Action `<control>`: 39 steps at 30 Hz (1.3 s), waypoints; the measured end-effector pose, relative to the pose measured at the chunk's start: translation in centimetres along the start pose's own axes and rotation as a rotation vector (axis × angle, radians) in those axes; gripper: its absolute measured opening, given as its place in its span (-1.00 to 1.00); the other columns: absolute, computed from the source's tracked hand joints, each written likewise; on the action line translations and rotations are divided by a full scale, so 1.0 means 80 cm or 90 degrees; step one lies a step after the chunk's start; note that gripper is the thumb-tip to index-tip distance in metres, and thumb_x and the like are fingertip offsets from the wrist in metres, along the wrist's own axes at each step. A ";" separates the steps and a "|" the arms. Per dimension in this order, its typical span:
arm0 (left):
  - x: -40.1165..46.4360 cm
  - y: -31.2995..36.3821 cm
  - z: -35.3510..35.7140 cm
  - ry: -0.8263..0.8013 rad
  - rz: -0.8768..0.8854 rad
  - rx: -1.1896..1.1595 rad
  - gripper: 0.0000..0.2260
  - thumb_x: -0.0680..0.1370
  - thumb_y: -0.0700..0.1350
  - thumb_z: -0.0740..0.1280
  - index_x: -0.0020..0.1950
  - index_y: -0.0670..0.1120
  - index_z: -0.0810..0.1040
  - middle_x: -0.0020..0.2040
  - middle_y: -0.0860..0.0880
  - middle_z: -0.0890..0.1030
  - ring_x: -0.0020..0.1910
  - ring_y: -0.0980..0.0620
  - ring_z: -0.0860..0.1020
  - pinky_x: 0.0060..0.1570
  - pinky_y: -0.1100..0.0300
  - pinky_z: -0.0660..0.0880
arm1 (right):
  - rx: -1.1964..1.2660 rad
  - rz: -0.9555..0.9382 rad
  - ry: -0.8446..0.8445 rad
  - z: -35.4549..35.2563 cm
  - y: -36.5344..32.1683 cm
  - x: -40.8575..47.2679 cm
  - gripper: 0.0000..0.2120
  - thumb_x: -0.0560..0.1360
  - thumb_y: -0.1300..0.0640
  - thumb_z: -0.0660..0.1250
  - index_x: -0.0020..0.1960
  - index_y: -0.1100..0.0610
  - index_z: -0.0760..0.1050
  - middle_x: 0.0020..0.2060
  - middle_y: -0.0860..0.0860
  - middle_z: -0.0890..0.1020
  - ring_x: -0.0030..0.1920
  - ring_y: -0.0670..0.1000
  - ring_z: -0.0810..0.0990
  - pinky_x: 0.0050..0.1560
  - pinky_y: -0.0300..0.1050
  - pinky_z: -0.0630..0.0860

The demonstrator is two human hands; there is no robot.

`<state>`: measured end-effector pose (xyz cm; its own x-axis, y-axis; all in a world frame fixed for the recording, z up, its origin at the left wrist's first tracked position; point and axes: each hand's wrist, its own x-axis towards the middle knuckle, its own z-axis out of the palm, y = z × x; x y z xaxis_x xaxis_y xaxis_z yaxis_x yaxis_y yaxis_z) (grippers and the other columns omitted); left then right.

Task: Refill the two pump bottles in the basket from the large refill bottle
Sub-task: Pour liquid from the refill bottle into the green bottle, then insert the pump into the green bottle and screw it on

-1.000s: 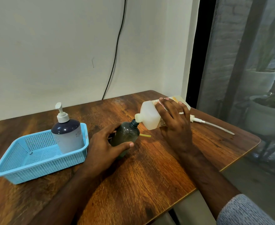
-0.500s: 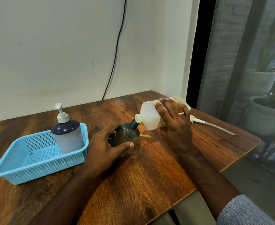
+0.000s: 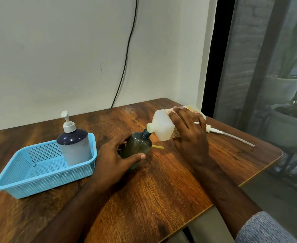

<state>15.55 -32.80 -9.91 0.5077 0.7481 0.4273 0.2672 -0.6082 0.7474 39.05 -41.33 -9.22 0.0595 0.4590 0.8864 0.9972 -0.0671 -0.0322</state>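
Note:
My left hand (image 3: 115,159) grips a dark green pump bottle (image 3: 138,144) with its pump off, standing on the wooden table (image 3: 161,190). My right hand (image 3: 189,135) holds the large white refill bottle (image 3: 163,127) tipped on its side, its open spout meeting the green bottle's neck. A second pump bottle (image 3: 73,146), dark blue top with a white pump, stands upright in the right end of the light blue basket (image 3: 21,188). A white pump head with a long tube (image 3: 230,135) lies on the table behind my right hand.
A small yellow piece (image 3: 158,146) lies on the table beside the green bottle. A black cable (image 3: 126,55) runs down the wall. The table's right edge (image 3: 266,167) is close, next to a glass pane with plant pots behind it.

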 end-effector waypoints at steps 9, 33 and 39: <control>-0.004 0.006 0.004 0.011 -0.021 -0.067 -0.25 0.24 0.22 0.53 0.41 0.12 0.46 0.23 0.21 0.53 0.16 0.22 0.51 0.07 0.20 0.52 | 0.028 0.051 -0.065 0.005 -0.007 -0.005 -0.20 0.29 -0.05 0.61 0.41 0.06 0.31 0.30 0.10 0.57 0.28 0.17 0.55 0.29 0.09 0.25; -0.001 -0.004 0.010 0.036 -0.140 -0.298 -0.49 0.43 -0.20 0.51 0.28 0.14 0.43 0.13 0.23 0.58 -0.02 0.45 0.57 -0.12 0.38 0.54 | 0.145 0.454 -0.008 0.013 0.006 -0.003 -0.02 0.36 -0.21 0.52 0.57 -0.03 0.02 0.52 0.06 0.22 0.48 0.13 0.23 0.40 0.22 0.29; -0.001 -0.003 0.012 0.076 -0.146 -0.264 -0.43 0.43 -0.14 0.52 0.35 0.12 0.36 0.13 0.24 0.52 -0.01 0.36 0.51 -0.15 0.44 0.46 | 0.041 0.057 0.076 0.002 -0.030 -0.009 -0.48 0.43 0.12 0.48 0.34 0.10 0.38 0.24 0.11 0.50 0.20 0.11 0.46 0.16 0.01 0.50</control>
<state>16.24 -32.98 -10.62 0.3699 0.8902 0.2658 -0.0005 -0.2859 0.9582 36.60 -41.36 -9.88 0.1469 0.3449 0.9271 0.9891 -0.0441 -0.1403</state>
